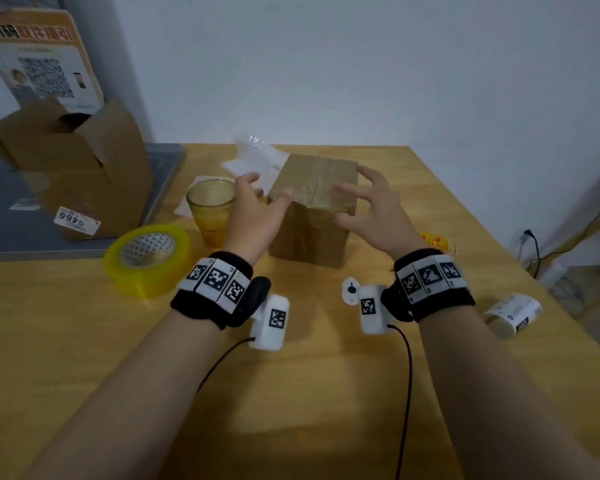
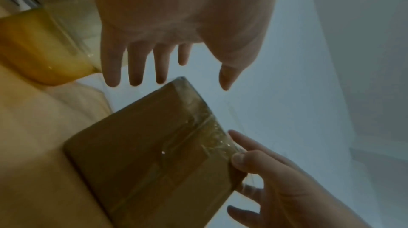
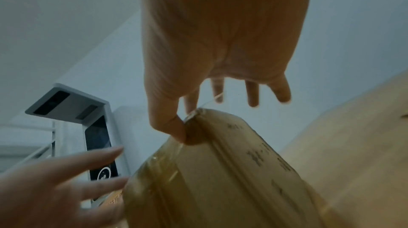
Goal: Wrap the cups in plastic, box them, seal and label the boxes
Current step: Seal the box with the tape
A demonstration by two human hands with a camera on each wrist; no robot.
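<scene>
A brown cardboard box (image 1: 312, 206) stands upright mid-table, with glossy tape across its closed top and down its sides. My left hand (image 1: 260, 194) hovers at the box's upper left edge with fingers spread and straight, holding nothing; the left wrist view shows the left hand (image 2: 187, 74) just clear of the box (image 2: 143, 153). My right hand (image 1: 361, 199) spreads over the top right. In the right wrist view its thumb (image 3: 176, 130) presses the tape at the top edge of the box (image 3: 220, 170). An amber glass cup (image 1: 210, 209) stands left of the box.
A yellow tape roll (image 1: 146, 259) lies front left. An open cardboard box (image 1: 73, 168) sits on a grey platform (image 1: 167, 174) at the left. Crumpled clear plastic (image 1: 257, 157) lies behind the cup. A label roll (image 1: 513, 313) and a small red-yellow sticker (image 1: 437, 242) lie at the right.
</scene>
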